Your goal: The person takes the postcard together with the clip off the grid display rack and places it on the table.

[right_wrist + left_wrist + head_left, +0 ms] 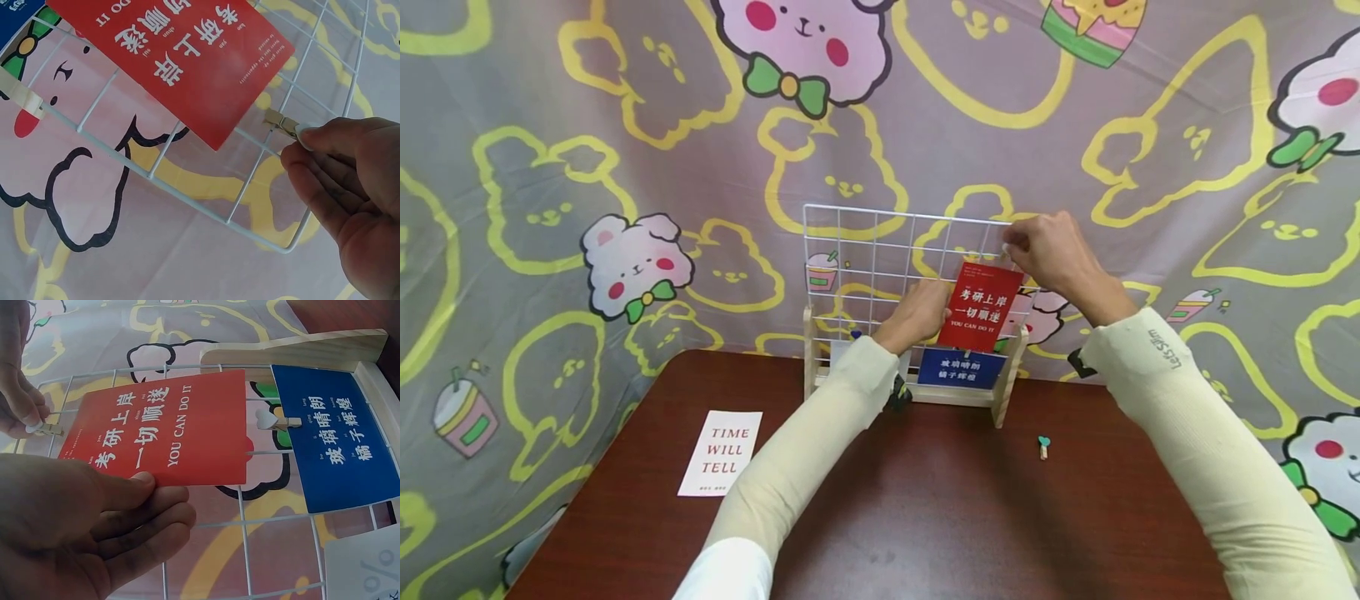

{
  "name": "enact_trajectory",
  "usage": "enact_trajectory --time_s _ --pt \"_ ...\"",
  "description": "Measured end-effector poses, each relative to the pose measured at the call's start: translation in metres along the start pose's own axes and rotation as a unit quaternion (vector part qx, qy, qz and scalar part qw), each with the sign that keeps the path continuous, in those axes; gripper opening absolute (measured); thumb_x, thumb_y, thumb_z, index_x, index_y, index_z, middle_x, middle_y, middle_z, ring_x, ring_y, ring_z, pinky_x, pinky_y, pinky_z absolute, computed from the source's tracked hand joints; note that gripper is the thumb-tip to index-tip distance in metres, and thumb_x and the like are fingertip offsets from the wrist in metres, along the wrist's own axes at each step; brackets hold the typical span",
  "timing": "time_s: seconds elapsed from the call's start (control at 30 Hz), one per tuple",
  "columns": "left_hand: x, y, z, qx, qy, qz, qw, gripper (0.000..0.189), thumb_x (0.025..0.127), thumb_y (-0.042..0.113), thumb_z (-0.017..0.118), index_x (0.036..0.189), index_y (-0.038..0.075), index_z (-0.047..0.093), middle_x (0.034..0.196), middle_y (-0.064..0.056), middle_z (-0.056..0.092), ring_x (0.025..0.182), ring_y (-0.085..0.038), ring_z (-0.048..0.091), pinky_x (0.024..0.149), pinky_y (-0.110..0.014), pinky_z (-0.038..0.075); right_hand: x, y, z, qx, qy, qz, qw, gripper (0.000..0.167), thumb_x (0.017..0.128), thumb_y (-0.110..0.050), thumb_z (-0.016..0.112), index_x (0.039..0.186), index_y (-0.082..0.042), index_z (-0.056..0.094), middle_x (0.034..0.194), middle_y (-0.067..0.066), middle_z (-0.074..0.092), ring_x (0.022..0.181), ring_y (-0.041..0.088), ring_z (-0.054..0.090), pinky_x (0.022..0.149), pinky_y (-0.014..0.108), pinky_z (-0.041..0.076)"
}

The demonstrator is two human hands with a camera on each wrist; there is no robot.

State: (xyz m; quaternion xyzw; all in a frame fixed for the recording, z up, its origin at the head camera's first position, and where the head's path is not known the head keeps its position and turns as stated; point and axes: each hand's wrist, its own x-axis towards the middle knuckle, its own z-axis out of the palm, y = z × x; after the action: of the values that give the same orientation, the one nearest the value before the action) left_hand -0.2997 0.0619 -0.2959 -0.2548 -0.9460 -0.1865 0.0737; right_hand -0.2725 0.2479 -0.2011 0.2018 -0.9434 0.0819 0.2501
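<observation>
Against the upper right of the white wire grid (pixel 875 250), my left hand (pixel 921 312) pinches a red card (pixel 981 307) by its side edge, thumb on the printed face. Between the thumb and fingers of my right hand (pixel 1051 250) is a small wooden clothespin (pixel 281 122) with a white heart-shaped end, close to the card's top edge and over the grid wires. Below the red card, a blue card (pixel 961 369) hangs on the grid under another clothespin (pixel 279 420) with a white heart.
The grid stands in a wooden base (pixel 951 394) on a dark red table (pixel 925 500). A white card (pixel 721 454) lies at the left, and a clothespin with a teal heart (pixel 1043 447) lies at the right. A patterned cloth (pixel 625 167) hangs behind.
</observation>
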Motion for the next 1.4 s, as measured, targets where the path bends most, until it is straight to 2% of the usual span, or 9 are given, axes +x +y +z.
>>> enact_trajectory --time_s 0.13,0.43,0.6,0.7,0.83,1.0,1.23,1.4 --pt "-0.001 -0.002 0.001 0.012 -0.012 0.006 0.9998 0.017 0.094 0.016 0.065 0.08 0.008 0.065 0.079 -0.004 0.067 0.074 -0.018 0.063 0.067 -0.028 0.051 0.0 0.0 0.0 0.002 0.005 -0.002 1.0 0.016 0.087 -0.001 0.062 0.096 0.003 0.074 0.087 0.021 0.074 0.075 0.032 0.071 0.068 0.047 0.057" --pt "-0.006 -0.01 0.005 0.025 -0.02 0.021 0.9993 0.014 0.095 0.015 0.064 0.086 0.005 0.068 0.082 -0.007 0.07 0.078 -0.019 0.065 0.072 -0.03 0.053 -0.003 0.001 0.002 0.01 0.021 -0.008 0.9997 0.017 0.087 0.0 0.061 0.097 0.003 0.074 0.087 0.021 0.074 0.075 0.033 0.071 0.068 0.047 0.057" --pt "-0.01 -0.017 0.007 0.02 -0.029 0.019 0.9992 0.014 0.094 0.013 0.064 0.084 0.005 0.069 0.08 -0.007 0.069 0.073 -0.018 0.062 0.068 -0.028 0.051 -0.008 0.004 0.001 0.033 0.052 -0.025 0.9978 0.013 0.086 0.002 0.064 0.094 0.003 0.074 0.086 0.021 0.074 0.077 0.035 0.073 0.068 0.048 0.057" --pt "-0.014 -0.022 0.008 0.017 -0.037 0.022 0.9989 0.012 0.095 0.012 0.063 0.087 0.004 0.07 0.08 -0.007 0.069 0.071 -0.017 0.061 0.066 -0.027 0.049 -0.014 0.006 0.0 0.029 0.07 -0.039 0.9964 0.012 0.085 0.004 0.065 0.093 0.004 0.074 0.084 0.021 0.074 0.076 0.036 0.073 0.068 0.05 0.057" --pt "-0.02 -0.029 0.009 0.012 -0.042 0.023 0.9988 0.012 0.095 0.012 0.063 0.089 0.004 0.07 0.081 -0.008 0.069 0.073 -0.019 0.06 0.066 -0.028 0.048 -0.021 0.007 -0.001 0.028 0.064 -0.037 0.9969 0.013 0.084 0.003 0.066 0.094 0.004 0.074 0.083 0.021 0.074 0.075 0.036 0.073 0.068 0.05 0.056" --pt "-0.03 -0.039 0.008 0.017 -0.039 0.019 0.9989 0.016 0.094 0.012 0.063 0.081 0.006 0.066 0.078 -0.006 0.067 0.077 -0.02 0.06 0.071 -0.032 0.049 -0.029 0.008 0.0 0.034 0.057 -0.028 0.9974 0.012 0.085 0.001 0.067 0.094 0.003 0.074 0.082 0.019 0.075 0.074 0.034 0.074 0.067 0.048 0.056" --pt "-0.044 -0.054 0.011 0.006 -0.056 0.033 0.9978 0.02 0.092 0.006 0.062 0.072 0.006 0.062 0.065 -0.003 0.058 0.063 -0.017 0.05 0.063 -0.029 0.043 -0.045 0.013 0.011 0.036 0.062 -0.04 0.9966 0.011 0.083 0.0 0.068 0.091 0.002 0.075 0.078 0.018 0.075 0.069 0.032 0.073 0.062 0.048 0.052" --pt "-0.053 -0.066 0.019 0.023 -0.054 0.045 0.9973 0.013 0.088 0.005 0.065 0.075 0.005 0.065 0.072 -0.007 0.065 0.07 -0.022 0.06 0.065 -0.032 0.047 -0.058 0.017 0.024 0.049 0.045 -0.039 0.997 0.011 0.082 0.001 0.068 0.091 0.003 0.075 0.079 0.019 0.075 0.069 0.032 0.073 0.062 0.048 0.055"
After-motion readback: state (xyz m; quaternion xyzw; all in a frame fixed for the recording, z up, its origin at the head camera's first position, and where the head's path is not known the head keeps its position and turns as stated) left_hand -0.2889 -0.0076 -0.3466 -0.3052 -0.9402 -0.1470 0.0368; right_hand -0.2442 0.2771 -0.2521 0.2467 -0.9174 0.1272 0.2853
